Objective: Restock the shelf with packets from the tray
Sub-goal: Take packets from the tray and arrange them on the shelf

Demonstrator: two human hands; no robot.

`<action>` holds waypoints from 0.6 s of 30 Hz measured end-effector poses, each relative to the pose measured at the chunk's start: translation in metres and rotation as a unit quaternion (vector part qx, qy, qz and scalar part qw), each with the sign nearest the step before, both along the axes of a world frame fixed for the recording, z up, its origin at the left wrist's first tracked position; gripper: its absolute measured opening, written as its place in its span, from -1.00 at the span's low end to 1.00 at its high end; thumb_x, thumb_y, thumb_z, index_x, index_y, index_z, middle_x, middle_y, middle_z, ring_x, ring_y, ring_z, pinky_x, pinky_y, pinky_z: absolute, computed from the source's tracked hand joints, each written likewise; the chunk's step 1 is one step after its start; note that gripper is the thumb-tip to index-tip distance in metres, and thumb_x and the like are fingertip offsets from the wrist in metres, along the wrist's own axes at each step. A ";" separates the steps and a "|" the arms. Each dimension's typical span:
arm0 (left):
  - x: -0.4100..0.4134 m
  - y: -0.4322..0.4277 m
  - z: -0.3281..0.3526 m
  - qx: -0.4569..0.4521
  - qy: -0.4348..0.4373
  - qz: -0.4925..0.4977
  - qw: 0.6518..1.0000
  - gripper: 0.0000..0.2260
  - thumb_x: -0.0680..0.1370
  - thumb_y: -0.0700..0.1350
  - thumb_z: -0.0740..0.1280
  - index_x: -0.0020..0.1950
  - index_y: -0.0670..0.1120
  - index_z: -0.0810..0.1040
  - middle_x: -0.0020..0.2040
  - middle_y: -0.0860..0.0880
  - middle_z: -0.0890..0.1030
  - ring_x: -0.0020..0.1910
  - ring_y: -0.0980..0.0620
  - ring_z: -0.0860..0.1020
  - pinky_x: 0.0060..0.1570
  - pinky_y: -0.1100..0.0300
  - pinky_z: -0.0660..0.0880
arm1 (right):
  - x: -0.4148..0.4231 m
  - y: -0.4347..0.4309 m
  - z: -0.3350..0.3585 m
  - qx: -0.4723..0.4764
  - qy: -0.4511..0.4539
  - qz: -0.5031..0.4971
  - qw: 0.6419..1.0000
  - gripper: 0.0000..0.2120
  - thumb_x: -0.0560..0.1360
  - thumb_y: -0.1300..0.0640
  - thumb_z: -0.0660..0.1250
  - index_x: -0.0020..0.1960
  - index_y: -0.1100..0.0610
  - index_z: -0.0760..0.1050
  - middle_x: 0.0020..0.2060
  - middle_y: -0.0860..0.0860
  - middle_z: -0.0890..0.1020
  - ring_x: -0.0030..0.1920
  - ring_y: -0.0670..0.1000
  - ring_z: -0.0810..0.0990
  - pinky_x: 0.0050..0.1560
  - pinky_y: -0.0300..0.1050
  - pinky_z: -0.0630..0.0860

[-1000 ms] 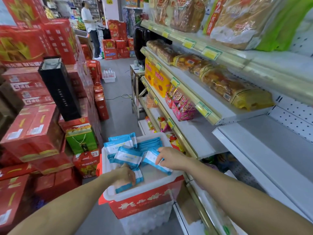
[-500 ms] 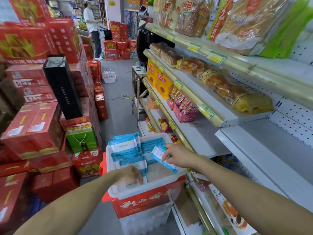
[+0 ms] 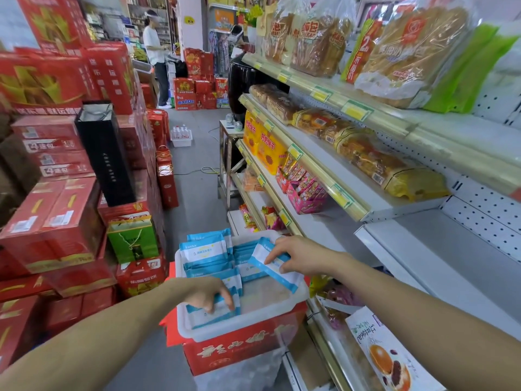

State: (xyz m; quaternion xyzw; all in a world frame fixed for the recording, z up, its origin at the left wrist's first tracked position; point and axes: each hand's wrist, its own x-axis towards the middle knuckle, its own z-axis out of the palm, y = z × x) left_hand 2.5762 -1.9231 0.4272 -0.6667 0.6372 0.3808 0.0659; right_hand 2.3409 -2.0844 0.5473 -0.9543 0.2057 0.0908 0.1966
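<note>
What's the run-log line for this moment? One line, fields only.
phase: pick from tray | left hand: grips near packet in tray | right hand: pinches second packet above tray | bare shelf: no packets yet

- The only view, worn on the head, looks forward and down along a shop aisle.
- Both forearms enter from the bottom edge, close to the lens.
- The tray sits near, low in the centre.
- The shelf runs down the right side, and red cartons line the left.
- The wide angle bends the edges.
</note>
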 end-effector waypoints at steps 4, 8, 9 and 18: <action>0.012 -0.011 0.053 -0.065 0.000 -0.009 0.998 -0.34 0.52 -0.35 0.35 0.16 0.50 0.56 0.40 0.24 0.53 0.34 0.08 0.49 0.42 0.02 0.40 | -0.009 -0.009 0.019 -0.014 -0.014 0.002 1.000 -0.60 0.52 0.20 0.49 0.31 -0.10 0.64 0.05 -0.13 0.55 0.05 -0.10 0.49 0.00 -0.24 0.36; 0.016 -0.033 0.131 -0.122 -0.009 -0.025 0.992 -0.39 0.55 -0.34 0.37 0.17 0.44 0.59 0.26 0.30 0.58 0.05 0.33 0.53 0.08 0.32 0.45 | -0.023 -0.022 0.053 -0.043 -0.011 -0.003 0.999 -0.61 0.52 0.14 0.50 0.30 -0.16 0.63 -0.02 -0.25 0.50 -0.02 -0.18 0.46 -0.01 -0.21 0.34; 0.014 -0.039 0.153 -0.133 -0.013 -0.029 0.991 -0.41 0.56 -0.33 0.37 0.17 0.43 0.58 0.15 0.34 0.57 -0.06 0.38 0.52 -0.05 0.40 0.40 | -0.028 -0.026 0.065 -0.052 -0.011 -0.006 0.999 -0.61 0.52 0.13 0.50 0.30 -0.17 0.63 -0.02 -0.25 0.51 -0.02 -0.18 0.46 -0.01 -0.18 0.37; -0.051 -0.106 0.328 -0.202 -0.042 -0.151 0.967 -0.49 0.54 -0.29 0.41 0.22 0.34 0.64 0.15 0.24 0.58 -0.05 0.19 0.55 -0.01 0.10 0.53 | -0.089 -0.054 0.200 -0.138 -0.012 -0.035 0.990 -0.65 0.51 0.14 0.49 0.18 -0.24 0.66 0.03 -0.23 0.53 0.03 -0.15 0.47 0.07 -0.10 0.41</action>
